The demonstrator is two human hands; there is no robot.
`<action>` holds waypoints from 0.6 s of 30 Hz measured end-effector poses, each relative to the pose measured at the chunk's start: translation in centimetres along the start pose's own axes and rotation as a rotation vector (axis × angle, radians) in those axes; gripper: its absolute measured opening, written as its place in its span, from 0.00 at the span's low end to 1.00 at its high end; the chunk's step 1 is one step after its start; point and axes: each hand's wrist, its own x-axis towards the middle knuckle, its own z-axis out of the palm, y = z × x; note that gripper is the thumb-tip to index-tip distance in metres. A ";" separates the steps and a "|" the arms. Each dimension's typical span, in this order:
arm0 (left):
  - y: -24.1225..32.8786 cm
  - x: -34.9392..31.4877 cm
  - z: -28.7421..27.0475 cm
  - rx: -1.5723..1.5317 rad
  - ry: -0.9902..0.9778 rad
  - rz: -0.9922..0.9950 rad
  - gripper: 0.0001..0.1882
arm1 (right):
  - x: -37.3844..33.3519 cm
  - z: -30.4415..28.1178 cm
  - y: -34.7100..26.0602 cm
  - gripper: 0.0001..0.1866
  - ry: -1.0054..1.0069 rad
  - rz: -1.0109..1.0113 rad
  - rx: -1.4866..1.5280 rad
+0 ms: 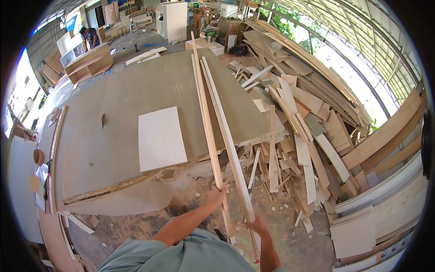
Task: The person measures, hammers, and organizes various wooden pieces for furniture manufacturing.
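My left hand [216,197] is closed round the near part of long, narrow pale wood strips [209,131], which seem to be two lying together. In my right hand [258,225] is a long strip with a white face [228,138], gripped near its lower end. Both lengths slant away from me over the large grey-brown tabletop [104,149], apart at my end and closer together at the far end. A white rectangular panel [162,139] lies flat on the tabletop, left of the strips. My fingertips are partly hidden behind the wood.
Wood offcuts [294,140] lie heaped on the right, with long boards [312,68] stacked behind. White panels [354,232] stand at the lower right. A co-worker [91,38] bends over a wooden cabinet [93,63] at the far left. A tall white cabinet [173,21] stands at the back.
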 end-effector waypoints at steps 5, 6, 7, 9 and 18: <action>-0.2 -3.4 1.5 0.108 0.472 0.376 0.32 | -4.3 3.2 -1.2 0.24 0.205 -0.077 -0.166; 0.2 -4.9 1.7 0.122 0.466 0.440 0.33 | -5.2 3.6 -1.9 0.25 0.210 -0.078 -0.199; 0.7 -6.2 1.9 0.127 0.460 0.509 0.34 | -5.8 3.9 -2.2 0.25 0.215 -0.067 -0.214; 0.1 -7.7 2.3 -0.074 0.263 0.447 0.34 | -6.7 4.5 -2.7 0.26 0.218 -0.047 -0.245; 2.3 -11.0 -2.3 -1.085 -0.315 -0.073 0.26 | -6.3 8.3 -10.1 0.21 0.117 -0.185 -0.195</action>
